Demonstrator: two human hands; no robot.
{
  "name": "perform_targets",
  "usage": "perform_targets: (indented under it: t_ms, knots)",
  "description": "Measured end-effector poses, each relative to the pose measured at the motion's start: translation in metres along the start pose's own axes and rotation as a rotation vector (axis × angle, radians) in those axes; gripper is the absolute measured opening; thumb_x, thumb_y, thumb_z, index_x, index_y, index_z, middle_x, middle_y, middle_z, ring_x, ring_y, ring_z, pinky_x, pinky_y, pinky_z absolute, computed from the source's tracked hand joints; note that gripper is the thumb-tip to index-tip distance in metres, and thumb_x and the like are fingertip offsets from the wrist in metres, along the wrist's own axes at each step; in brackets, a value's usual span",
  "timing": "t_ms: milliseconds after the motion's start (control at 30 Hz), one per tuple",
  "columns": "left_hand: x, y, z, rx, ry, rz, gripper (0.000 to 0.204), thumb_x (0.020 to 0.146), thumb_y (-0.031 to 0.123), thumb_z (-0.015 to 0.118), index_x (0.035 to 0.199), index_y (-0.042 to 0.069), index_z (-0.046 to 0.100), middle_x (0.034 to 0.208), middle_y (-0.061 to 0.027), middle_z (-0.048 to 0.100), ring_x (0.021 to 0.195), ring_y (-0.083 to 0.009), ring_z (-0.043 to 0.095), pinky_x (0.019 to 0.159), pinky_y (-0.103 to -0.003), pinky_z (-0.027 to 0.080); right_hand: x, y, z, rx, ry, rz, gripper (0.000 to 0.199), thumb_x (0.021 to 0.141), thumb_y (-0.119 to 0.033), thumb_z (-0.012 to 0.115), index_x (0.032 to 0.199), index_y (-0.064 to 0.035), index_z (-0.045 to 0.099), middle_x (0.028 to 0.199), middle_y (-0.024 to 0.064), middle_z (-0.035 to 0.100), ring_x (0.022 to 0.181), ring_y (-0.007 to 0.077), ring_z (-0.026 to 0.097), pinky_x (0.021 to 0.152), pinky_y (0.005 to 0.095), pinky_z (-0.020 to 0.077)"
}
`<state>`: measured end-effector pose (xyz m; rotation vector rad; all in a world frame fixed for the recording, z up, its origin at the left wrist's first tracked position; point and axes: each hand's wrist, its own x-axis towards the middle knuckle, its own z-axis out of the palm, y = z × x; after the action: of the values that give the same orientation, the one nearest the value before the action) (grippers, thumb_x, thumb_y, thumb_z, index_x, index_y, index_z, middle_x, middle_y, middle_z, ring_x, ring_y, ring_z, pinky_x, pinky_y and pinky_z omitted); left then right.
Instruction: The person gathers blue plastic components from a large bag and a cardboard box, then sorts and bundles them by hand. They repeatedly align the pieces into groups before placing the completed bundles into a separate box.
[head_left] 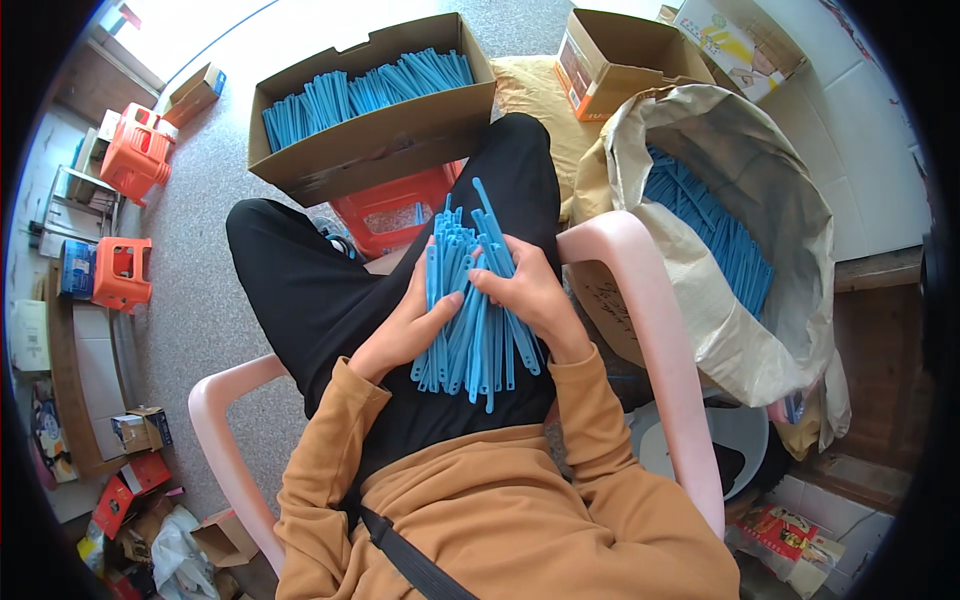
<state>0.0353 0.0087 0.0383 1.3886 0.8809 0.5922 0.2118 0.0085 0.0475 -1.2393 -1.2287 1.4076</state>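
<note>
Over my lap I hold a thick bundle of flat blue plastic strips (462, 350), each with small holes near the end. My left hand (408, 322) wraps the bundle's left side, its thumb lying across the front. On the right side, my right hand (527, 290) grips the strips with thumb and fingers. A few strips stick up above the rest and the lower ends fan out unevenly. Ahead, an open cardboard box (370, 150) holds rows of the same blue strips. To my right, a large open woven sack (720, 330) contains many more, lying loosely.
A red plastic stool (385, 215) stands under the box. Pink chair armrests (655, 290) flank me. Another open carton (640, 60) and a yellowish sack (530, 100) lie beyond. Red stools (124, 273) stand far left, with boxes and bags (180, 550) at lower left. A pale bucket (745, 440) sits below the sack.
</note>
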Motion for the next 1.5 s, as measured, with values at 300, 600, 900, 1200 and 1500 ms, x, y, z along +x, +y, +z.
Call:
perform_targets:
  t_ms: [300, 600, 900, 1200, 1500]
  knots:
    - [-0.002, 0.002, 0.000, -0.012, 0.011, -0.027, 0.071, 0.086, 0.015, 0.044, 0.137, 0.003, -0.004, 0.140, -0.0177, 0.012, 0.131, -0.0257, 0.014, 0.105, -0.034, 0.014, -0.006, -0.001, 0.003, 0.143, 0.063, 0.090, 0.018, 0.079, -0.012, 0.055, 0.094, -0.0031, 0.048, 0.071, 0.0024, 0.057, 0.065, 0.0069, 0.056, 0.053, 0.0166, 0.0408]
    - [-0.004, 0.007, 0.002, -0.050, 0.025, -0.041, 0.071, 0.086, 0.017, 0.046, 0.137, 0.004, 0.000, 0.136, -0.0174, 0.021, 0.126, -0.0243, 0.024, 0.103, -0.034, 0.021, -0.005, -0.006, 0.007, 0.057, 0.097, 0.104, 0.019, 0.078, -0.014, 0.061, 0.090, -0.0019, 0.054, 0.067, 0.0012, 0.056, 0.053, 0.0040, 0.050, 0.046, 0.0157, 0.0387]
    - [-0.003, 0.005, 0.002, -0.064, 0.076, -0.037, 0.061, 0.086, 0.017, 0.046, 0.134, 0.002, 0.012, 0.127, -0.0158, 0.033, 0.119, -0.0215, 0.034, 0.099, -0.033, 0.027, -0.007, -0.004, 0.009, 0.104, 0.135, 0.108, 0.022, 0.078, -0.023, 0.062, 0.084, -0.0039, 0.053, 0.063, -0.0026, 0.050, 0.050, 0.0029, 0.045, 0.045, 0.0162, 0.0374]
    - [0.005, -0.007, 0.007, 0.173, 0.087, 0.128, 0.069, 0.086, 0.023, 0.048, 0.135, -0.004, 0.007, 0.137, -0.0259, 0.019, 0.130, -0.0313, 0.019, 0.105, -0.033, 0.016, -0.015, 0.002, 0.004, 0.109, 0.154, -0.075, 0.016, 0.080, -0.018, 0.056, 0.087, -0.0042, 0.050, 0.068, -0.0004, 0.052, 0.063, 0.0050, 0.049, 0.059, 0.0186, 0.0397]
    - [-0.006, 0.016, 0.010, 0.467, 0.067, 0.125, 0.066, 0.092, 0.036, 0.034, 0.136, -0.001, 0.003, 0.133, -0.0288, 0.021, 0.124, -0.0397, 0.025, 0.102, -0.037, 0.022, -0.014, -0.001, 0.009, 0.085, 0.094, -0.109, 0.024, 0.077, -0.011, 0.059, 0.097, -0.0021, 0.052, 0.086, 0.0007, 0.053, 0.076, 0.0057, 0.049, 0.069, 0.0197, 0.0411]
